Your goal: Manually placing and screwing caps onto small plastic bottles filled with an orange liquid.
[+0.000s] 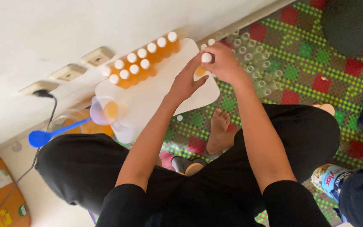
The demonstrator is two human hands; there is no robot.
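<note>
My left hand (187, 81) grips the body of a small bottle of orange liquid (200, 71) over a white tray (156, 98). My right hand (223, 63) is closed on that bottle's white cap (206, 57). On the tray's far side stand two rows of filled, white-capped orange bottles (141, 63). Several empty clear bottles (253, 59) stand on the mat just right of my right hand.
A clear funnel (103, 110) rests by the tray's left corner, next to a glass bowl of orange liquid (70, 122) with a blue ladle (43, 136). Wall sockets (68, 72) and a black cable (47, 122) run along the wall. My crossed legs and bare foot (218, 130) lie on the patterned mat.
</note>
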